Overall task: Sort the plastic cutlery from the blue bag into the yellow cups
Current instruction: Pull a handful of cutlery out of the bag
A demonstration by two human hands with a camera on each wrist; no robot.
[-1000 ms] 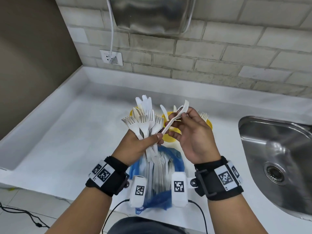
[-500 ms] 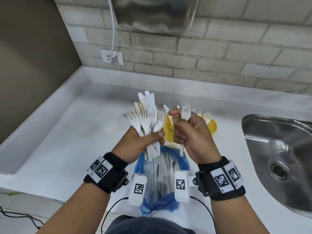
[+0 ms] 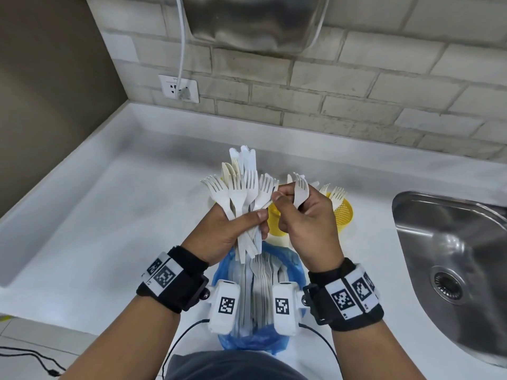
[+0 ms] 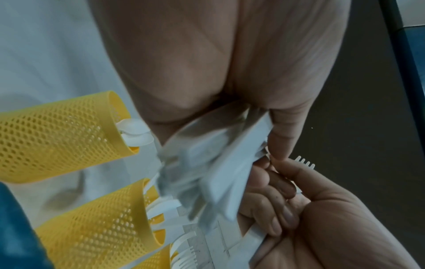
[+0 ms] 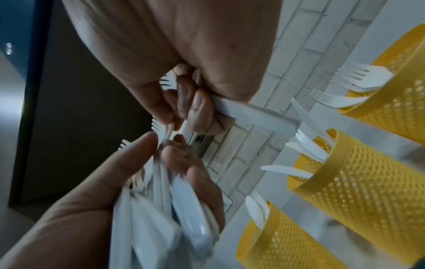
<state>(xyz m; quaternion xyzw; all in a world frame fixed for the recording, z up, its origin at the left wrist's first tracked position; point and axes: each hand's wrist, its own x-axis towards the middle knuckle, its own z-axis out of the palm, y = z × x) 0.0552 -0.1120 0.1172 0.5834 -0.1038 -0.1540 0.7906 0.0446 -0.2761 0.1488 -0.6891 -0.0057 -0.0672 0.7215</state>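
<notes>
My left hand [image 3: 258,223] grips a fanned bundle of white plastic cutlery [image 3: 241,196], forks in front and knives behind, above the blue bag [image 3: 290,267]. My right hand [image 3: 282,204] holds one white fork [image 3: 300,190] upright in its curled fingers, while thumb and forefinger pinch a fork at the bundle's right edge. Three yellow mesh cups stand behind the hands: one with forks [image 5: 395,94], one with knives [image 5: 368,182], one with spoons [image 5: 287,245]. In the head view the hands hide most of the cups; the right cup [image 3: 343,212] shows.
More cutlery lies in the blue bag at the white counter's [image 3: 109,229] front edge. A steel sink [image 3: 452,256] is sunk into the counter on the right. A brick wall with a socket [image 3: 178,89] runs behind, and a brown side wall stands at the left.
My right hand turned its fork from slanted to upright and moved left until its thumb and forefinger reached the bundle. The left hand kept its grip on the bundle.
</notes>
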